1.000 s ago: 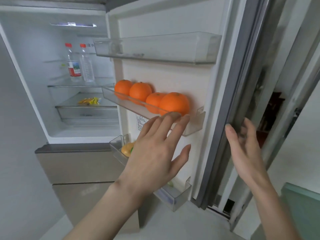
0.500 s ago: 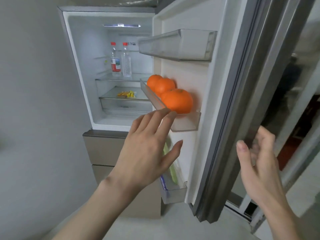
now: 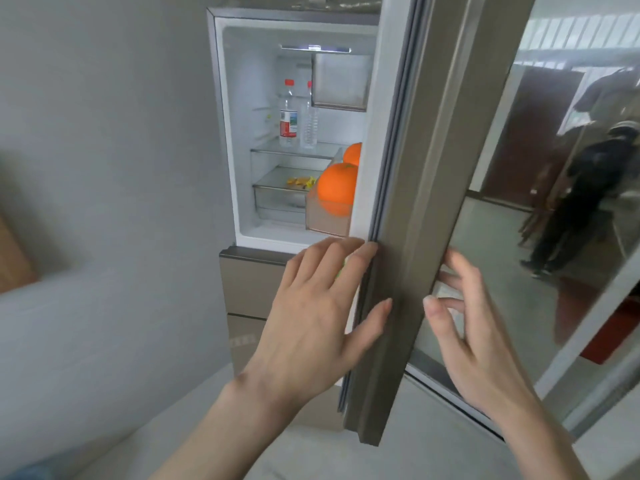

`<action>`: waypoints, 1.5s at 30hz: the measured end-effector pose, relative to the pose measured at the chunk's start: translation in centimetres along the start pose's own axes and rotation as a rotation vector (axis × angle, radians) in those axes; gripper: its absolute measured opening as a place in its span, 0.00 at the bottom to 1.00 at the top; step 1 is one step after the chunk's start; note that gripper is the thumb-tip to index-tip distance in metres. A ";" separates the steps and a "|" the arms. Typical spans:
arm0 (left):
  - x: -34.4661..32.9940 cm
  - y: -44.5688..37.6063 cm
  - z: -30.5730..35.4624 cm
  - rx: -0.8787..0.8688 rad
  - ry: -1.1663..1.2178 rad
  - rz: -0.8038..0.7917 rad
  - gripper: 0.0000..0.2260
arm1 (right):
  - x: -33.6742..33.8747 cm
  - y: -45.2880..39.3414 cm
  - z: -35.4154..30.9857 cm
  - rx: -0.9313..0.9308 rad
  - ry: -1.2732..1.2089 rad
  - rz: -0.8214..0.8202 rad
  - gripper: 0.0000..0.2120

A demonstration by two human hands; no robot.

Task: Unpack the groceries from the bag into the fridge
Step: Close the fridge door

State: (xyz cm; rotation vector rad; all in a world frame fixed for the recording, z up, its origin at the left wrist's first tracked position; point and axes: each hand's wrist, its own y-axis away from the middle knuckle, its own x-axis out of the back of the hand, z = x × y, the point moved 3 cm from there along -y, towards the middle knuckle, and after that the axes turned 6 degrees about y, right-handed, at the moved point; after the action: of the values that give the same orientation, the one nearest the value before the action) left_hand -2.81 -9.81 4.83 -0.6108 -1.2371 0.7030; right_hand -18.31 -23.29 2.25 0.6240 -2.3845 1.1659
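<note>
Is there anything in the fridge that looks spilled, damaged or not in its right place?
Nothing stands out. The two bottles stand upright on the shelf, the oranges sit in the door bin, and small yellow items lie on a lower shelf; what they are is unclear.

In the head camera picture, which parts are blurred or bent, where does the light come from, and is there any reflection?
Head view: the grey wall at left is smeared and soft; the edge of the taupe fridge door leans from wide-angle bending; a white light strip brightens the compartment around the round orange fruit; the door's glossy glass front mirrors a dark standing figure.
</note>
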 end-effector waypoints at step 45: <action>-1.5 -6.0 -33.9 0.575 -0.090 0.349 0.41 | -31.6 -27.4 4.7 0.388 0.482 -0.015 0.37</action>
State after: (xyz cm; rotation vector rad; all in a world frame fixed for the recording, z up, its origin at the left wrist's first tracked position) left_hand 30.84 -16.16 0.82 -0.3157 -0.9490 1.3317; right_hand 21.90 -35.52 -0.40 0.4120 -1.7656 1.5817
